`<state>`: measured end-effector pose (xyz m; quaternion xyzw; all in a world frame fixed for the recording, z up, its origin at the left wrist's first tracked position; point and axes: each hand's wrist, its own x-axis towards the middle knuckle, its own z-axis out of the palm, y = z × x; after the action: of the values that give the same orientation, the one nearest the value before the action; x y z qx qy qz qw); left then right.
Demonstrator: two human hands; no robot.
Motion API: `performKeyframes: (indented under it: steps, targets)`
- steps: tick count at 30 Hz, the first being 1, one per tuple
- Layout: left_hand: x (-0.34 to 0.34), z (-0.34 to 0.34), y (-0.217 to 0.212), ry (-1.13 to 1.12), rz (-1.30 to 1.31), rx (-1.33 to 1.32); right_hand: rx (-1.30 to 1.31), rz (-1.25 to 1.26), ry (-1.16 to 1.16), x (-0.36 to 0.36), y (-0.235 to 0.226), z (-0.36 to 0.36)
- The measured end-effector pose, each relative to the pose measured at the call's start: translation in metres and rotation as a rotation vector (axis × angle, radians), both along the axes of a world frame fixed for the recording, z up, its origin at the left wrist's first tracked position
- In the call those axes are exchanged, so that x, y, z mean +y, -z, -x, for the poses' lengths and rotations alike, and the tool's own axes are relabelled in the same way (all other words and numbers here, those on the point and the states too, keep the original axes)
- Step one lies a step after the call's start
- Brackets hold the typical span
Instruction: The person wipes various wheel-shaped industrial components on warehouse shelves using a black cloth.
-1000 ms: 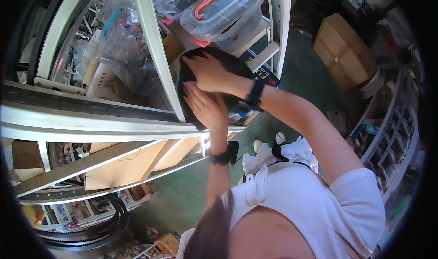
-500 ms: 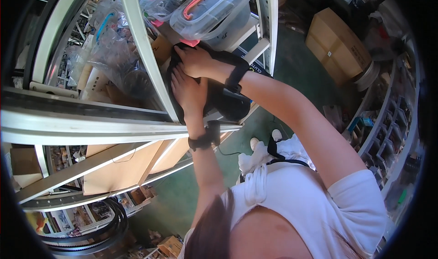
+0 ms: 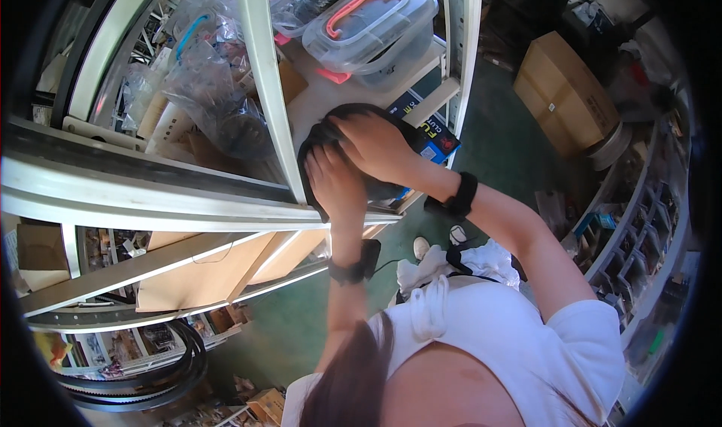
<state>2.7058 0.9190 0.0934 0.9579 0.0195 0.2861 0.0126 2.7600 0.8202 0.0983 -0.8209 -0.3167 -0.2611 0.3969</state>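
Observation:
A soft black cloth [image 3: 323,133] is bunched on the shelf next to a white upright; its exact kind is unclear. My right hand [image 3: 377,150] grips a fold of it at the far side, fingers closed. Beside it, my left hand [image 3: 336,188] has its fingers bent into the same cloth, closer to the upright. Black bands circle both wrists. Behind the cloth stands a clear plastic box [image 3: 372,32] with a coral handle. A dark blue printed carton [image 3: 436,137] shows past my right hand, partly covered.
The white shelf upright [image 3: 268,88] rises left of my hands. Plastic-bagged parts [image 3: 218,100] fill the left side of the shelf. A large cardboard box [image 3: 564,88] sits on the green floor at right, near curved-looking racks of bins [image 3: 639,224]. Black belts [image 3: 169,367] hang lower left.
My right hand and forearm have shifted right and nearer, and the cloth's hanging right part has been gathered in. More of the blue carton and shelf surface shows. The whole view has also shifted slightly.

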Motion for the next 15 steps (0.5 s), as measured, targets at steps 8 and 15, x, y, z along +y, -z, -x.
performKeyframes:
  steps: [8, 15]
  targets:
    - [0.021, -0.045, -0.008, 0.148, 0.104, 0.042, 0.247, 0.169, -0.042, 0.038, -0.01, -0.07]
    - [0.003, 0.009, -0.007, 0.207, 0.193, -0.048, 0.087, 0.093, -0.264, -0.002, -0.001, -0.031]
